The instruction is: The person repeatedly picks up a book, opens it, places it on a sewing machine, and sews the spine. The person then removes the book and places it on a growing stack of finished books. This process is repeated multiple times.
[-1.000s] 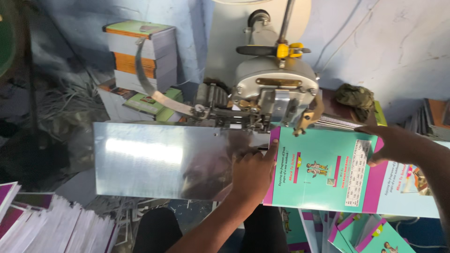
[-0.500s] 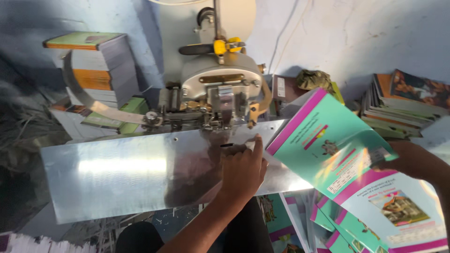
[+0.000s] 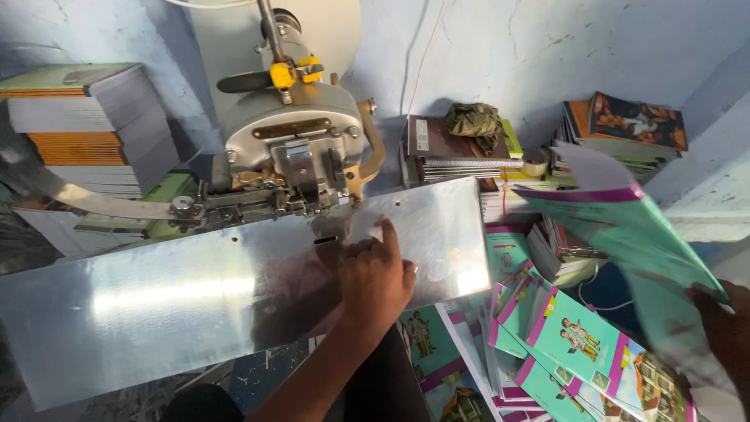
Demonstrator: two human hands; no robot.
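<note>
My left hand [image 3: 376, 281] rests on the shiny metal plate [image 3: 156, 305] of a grey stitching machine [image 3: 293, 152], fingers curled, one finger pointing up toward the machine head; it holds nothing. My right hand [image 3: 723, 328] at the far right edge grips a teal and pink booklet [image 3: 625, 234], which is blurred and held out over a pile of similar booklets [image 3: 562, 344] lying below the plate's right end.
Stacked books [image 3: 86, 129] stand at the back left. More book stacks [image 3: 625, 129] and a crumpled green cloth [image 3: 475, 119] sit against the blue wall at the back right. A tape roll [image 3: 536, 161] lies between them.
My right hand has swung the booklet away from the machine to the right and down over the pile. My left hand has stayed on the plate.
</note>
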